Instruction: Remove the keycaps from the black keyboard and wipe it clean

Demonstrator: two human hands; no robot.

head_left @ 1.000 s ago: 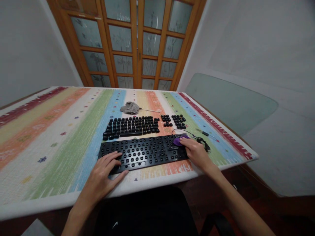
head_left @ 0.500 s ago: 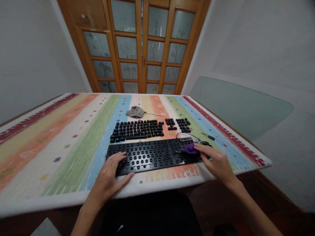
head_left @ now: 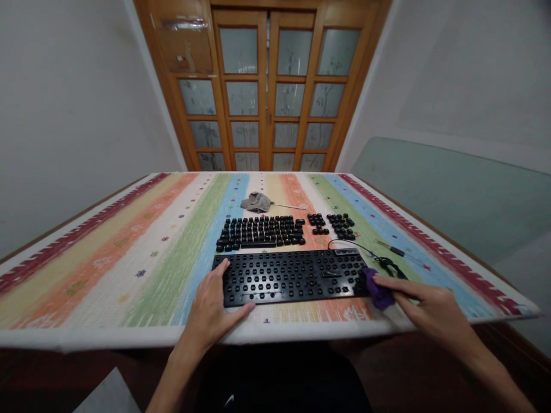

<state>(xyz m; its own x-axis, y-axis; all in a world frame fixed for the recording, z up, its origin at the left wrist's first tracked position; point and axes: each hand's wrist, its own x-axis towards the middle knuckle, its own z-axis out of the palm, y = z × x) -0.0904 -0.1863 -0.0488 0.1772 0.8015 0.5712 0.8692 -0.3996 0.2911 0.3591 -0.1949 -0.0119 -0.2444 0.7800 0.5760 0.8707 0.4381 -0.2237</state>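
A black keyboard base point(head_left: 279, 281) with its keycaps off lies along the near side of the table. My left hand point(head_left: 215, 301) rests at its left end, fingertips on the upper left corner and thumb spread along the front edge. At the right end, my right hand point(head_left: 419, 295) pinches a purple cloth point(head_left: 379, 288) against the keyboard's right edge. Behind the base, the loose black keycaps point(head_left: 264, 230) stand in keyboard order, with smaller groups of keycaps point(head_left: 342, 225) to their right.
A crumpled grey cloth point(head_left: 257, 202) lies behind the keycaps, beside a thin rod point(head_left: 289, 206). To the right are a coiled black cable point(head_left: 390, 265) and a dark-handled screwdriver point(head_left: 396, 251). A striped tablecloth point(head_left: 172, 252) covers the table; wooden glazed doors point(head_left: 269, 92) stand beyond.
My right hand has drawn the purple cloth off the keyboard's top to its right edge. My left hand stays at the left end. The whole view has shifted a little.
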